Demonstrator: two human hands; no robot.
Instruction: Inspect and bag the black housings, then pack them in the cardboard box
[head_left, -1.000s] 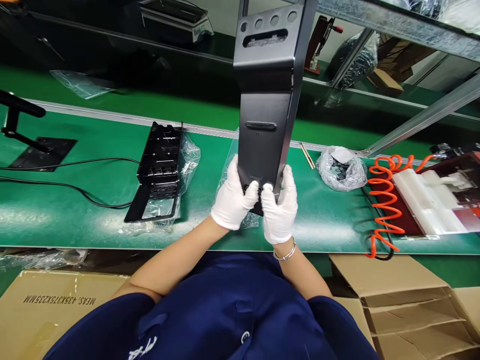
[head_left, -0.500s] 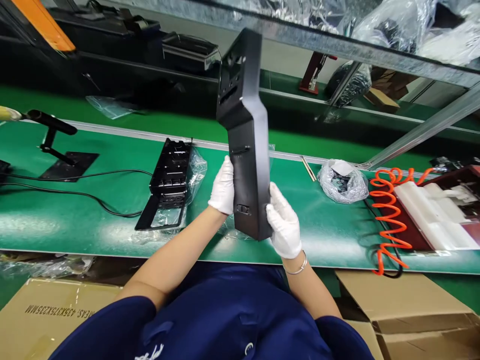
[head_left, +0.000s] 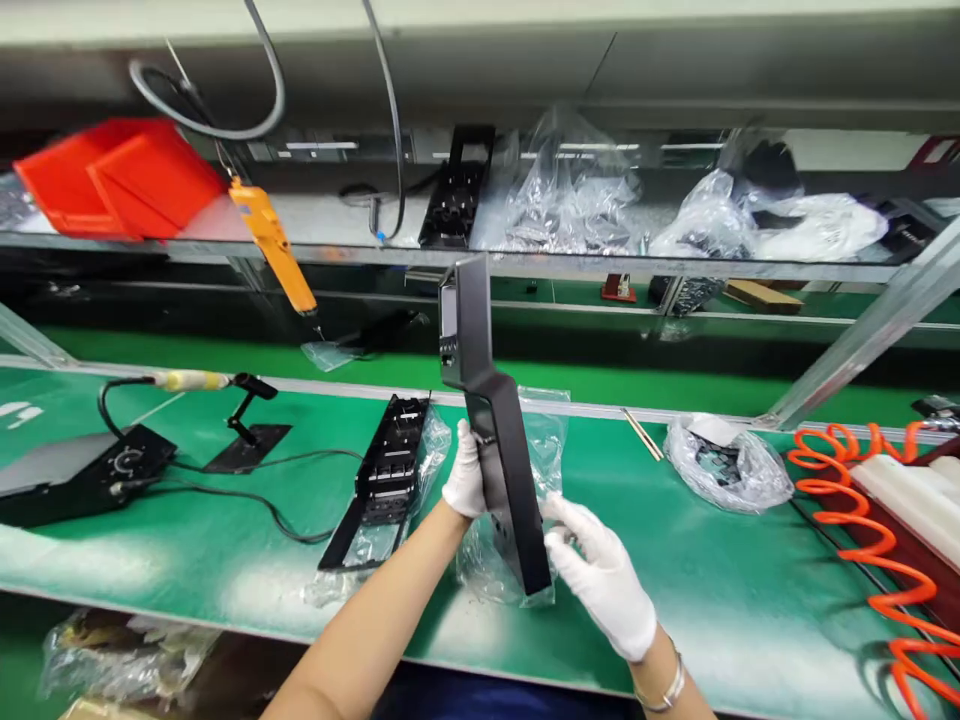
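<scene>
Currently, the black housing (head_left: 514, 450) is clamped in the left hand (head_left: 465, 480), tilted over the glossy green bench (head_left: 712, 590); beside its lower edge the right hand (head_left: 600, 575) is held loosely spread, contact unclear. A wide gap is left before the coiled orange hose (head_left: 836, 517), and the bench is backed by a raised metal shelf (head_left: 570, 264)

Left hand (head_left: 465, 478): white cloth glove (head_left: 463, 490), snug, ending at the wrist
Right hand (head_left: 600, 580): matching white glove, lightly creased
Bangle (head_left: 676, 686): slim, silver-coloured, right wrist
Forearms (head_left: 382, 620): bare
Clothing (head_left: 480, 698): navy, a strip visible from here
</scene>
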